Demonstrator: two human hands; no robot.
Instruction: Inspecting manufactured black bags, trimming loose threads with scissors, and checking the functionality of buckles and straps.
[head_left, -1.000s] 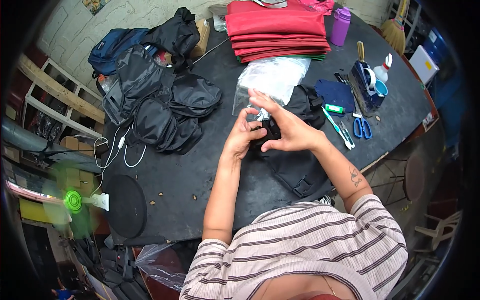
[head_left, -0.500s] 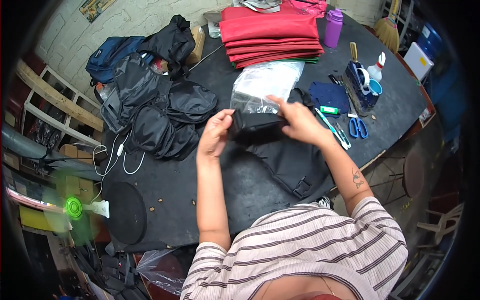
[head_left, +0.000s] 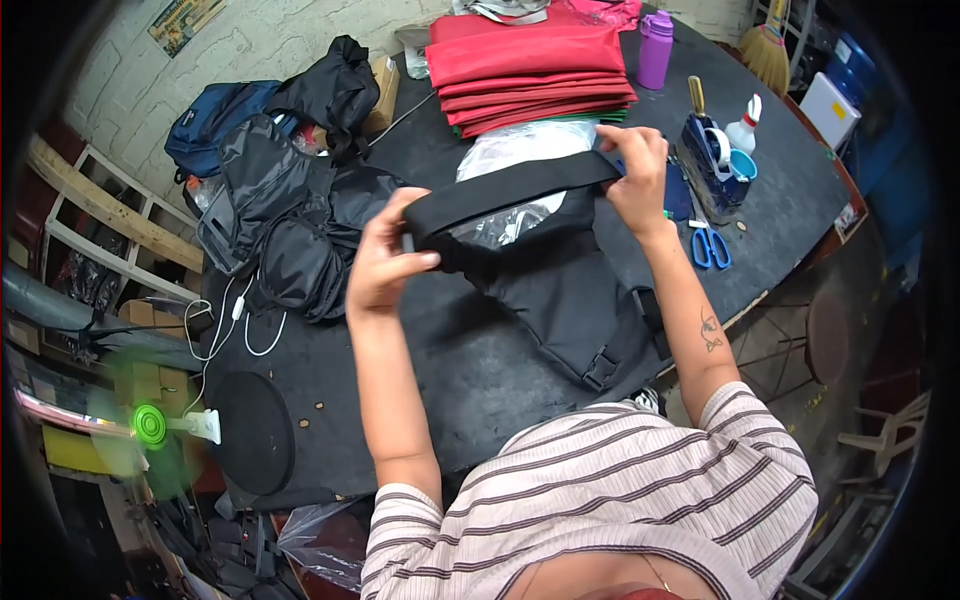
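Both hands hold a wide black strap stretched taut above the table. My left hand grips its left end and my right hand pinches its right end. The strap belongs to a black bag that lies flat on the dark table just below my hands, a buckle near its lower right corner. A clear plastic bag lies under the strap, partly hidden by it.
A stack of folded red fabric sits at the back with a purple bottle beside it. A pile of black bags lies at the left. Blue-handled scissors and a blue holder are at the right. White cable runs to a small green fan.
My hands have moved apart, pulling the strap out from a bunched bundle into a long straight band. The bag now lies spread out beneath it.
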